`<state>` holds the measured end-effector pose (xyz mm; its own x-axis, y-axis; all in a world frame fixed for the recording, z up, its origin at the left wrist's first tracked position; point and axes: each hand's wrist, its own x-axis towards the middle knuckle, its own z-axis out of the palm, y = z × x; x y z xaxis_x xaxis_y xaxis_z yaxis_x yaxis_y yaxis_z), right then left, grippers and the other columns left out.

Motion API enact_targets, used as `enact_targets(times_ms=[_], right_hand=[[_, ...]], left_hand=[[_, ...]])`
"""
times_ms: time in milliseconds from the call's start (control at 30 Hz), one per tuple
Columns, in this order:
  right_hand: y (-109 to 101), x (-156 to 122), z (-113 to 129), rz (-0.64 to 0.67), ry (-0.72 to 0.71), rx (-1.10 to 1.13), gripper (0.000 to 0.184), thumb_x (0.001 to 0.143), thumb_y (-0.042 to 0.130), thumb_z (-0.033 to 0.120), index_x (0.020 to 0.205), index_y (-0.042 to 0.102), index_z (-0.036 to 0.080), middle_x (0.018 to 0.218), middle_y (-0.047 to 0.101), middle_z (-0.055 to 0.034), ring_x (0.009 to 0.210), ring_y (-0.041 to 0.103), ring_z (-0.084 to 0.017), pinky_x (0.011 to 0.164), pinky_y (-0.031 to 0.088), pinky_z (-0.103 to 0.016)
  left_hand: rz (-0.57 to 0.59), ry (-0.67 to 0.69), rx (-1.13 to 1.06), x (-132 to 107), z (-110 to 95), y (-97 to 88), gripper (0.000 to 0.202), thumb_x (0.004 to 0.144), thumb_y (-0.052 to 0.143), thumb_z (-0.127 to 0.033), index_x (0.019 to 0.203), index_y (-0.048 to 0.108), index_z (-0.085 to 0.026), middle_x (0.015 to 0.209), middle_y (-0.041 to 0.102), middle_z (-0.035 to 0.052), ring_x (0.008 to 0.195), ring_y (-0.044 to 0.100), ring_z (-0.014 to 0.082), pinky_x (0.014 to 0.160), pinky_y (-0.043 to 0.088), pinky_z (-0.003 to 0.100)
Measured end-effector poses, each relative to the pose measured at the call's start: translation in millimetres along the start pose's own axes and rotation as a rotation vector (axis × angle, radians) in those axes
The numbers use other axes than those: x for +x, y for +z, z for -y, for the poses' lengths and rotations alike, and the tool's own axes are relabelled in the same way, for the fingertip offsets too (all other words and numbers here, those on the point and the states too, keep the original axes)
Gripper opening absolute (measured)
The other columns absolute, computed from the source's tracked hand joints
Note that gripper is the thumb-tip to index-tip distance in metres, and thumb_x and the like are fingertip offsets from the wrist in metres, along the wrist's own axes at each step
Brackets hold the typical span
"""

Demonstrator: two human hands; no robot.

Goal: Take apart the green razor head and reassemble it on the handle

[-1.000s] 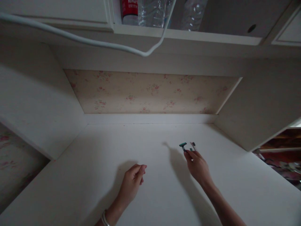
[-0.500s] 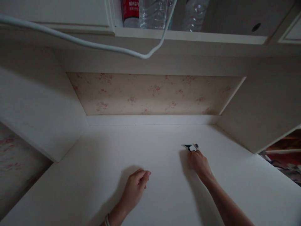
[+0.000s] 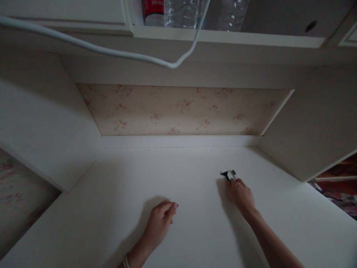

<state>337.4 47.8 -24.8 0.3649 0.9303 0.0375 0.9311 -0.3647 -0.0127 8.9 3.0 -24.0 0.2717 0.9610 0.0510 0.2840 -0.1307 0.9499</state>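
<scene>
My right hand [image 3: 240, 193] lies low on the white desk [image 3: 195, 230], fingers closed round the handles of two small razors [image 3: 228, 174]. Their heads, one dark green and one pale with a dark tip, stick out beyond my fingertips and rest on the desk. My left hand [image 3: 161, 222] rests on the desk to the left, fingers loosely curled, nothing visible in them. A thin bracelet circles its wrist.
The desk sits in a white alcove with a floral back panel [image 3: 181, 109] and side walls. A shelf above holds plastic bottles [image 3: 184, 13], one with a red label. A white cable [image 3: 111, 54] hangs across the top. Cluttered shelves [image 3: 337, 186] show at the right.
My right hand has come down from a little above the desk, so the razors now lie on the surface. My left hand has shifted slightly toward me.
</scene>
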Motion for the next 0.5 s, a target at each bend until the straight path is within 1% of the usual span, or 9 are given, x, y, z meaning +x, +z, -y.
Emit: enact_targets(times_ms=[100, 267, 367, 500], right_hand=[[-0.8, -0.9, -1.4, 0.012, 0.012, 0.009, 0.039, 0.096, 0.034, 0.031, 0.101, 0.067, 0.011, 0.104, 0.063, -0.018, 0.087, 0.067, -0.026, 0.072, 0.048, -0.034], [-0.9, -4.1, -2.8, -0.004, 0.041, 0.026, 0.042, 0.097, 0.029, 0.034, 0.108, 0.064, 0.015, 0.11, 0.061, -0.0171, 0.086, 0.066, -0.027, 0.069, 0.048, -0.036], [1.0, -4.6, -2.8, -0.02, 0.036, 0.029, 0.04, 0.097, 0.031, 0.034, 0.106, 0.065, 0.015, 0.108, 0.062, -0.016, 0.084, 0.067, -0.027, 0.069, 0.048, -0.036], [1.2, -3.5, -3.4, -0.05, 0.028, 0.036, 0.038, 0.096, 0.033, 0.033, 0.105, 0.066, 0.016, 0.106, 0.062, -0.0154, 0.082, 0.067, -0.026, 0.068, 0.047, -0.034]], left_hand=[[-0.003, 0.0, -0.003, -0.2, 1.3, 0.5, 0.04, 0.092, 0.042, -0.045, 0.077, 0.064, -0.014, 0.072, 0.055, 0.0017, 0.055, 0.05, 0.0099, 0.052, 0.039, 0.021], [0.012, -0.018, -0.018, -0.6, 1.7, 1.1, 0.041, 0.092, 0.042, -0.047, 0.078, 0.064, -0.015, 0.072, 0.055, 0.0016, 0.056, 0.05, 0.0103, 0.052, 0.039, 0.02], [0.017, -0.022, -0.014, -0.2, 0.5, 0.6, 0.042, 0.092, 0.041, -0.048, 0.08, 0.064, -0.015, 0.073, 0.055, 0.0019, 0.056, 0.051, 0.0109, 0.052, 0.04, 0.02], [0.004, -0.012, 0.003, -0.2, -0.7, -0.5, 0.043, 0.091, 0.041, -0.048, 0.075, 0.064, -0.015, 0.071, 0.055, 0.0022, 0.056, 0.051, 0.0117, 0.052, 0.04, 0.021]])
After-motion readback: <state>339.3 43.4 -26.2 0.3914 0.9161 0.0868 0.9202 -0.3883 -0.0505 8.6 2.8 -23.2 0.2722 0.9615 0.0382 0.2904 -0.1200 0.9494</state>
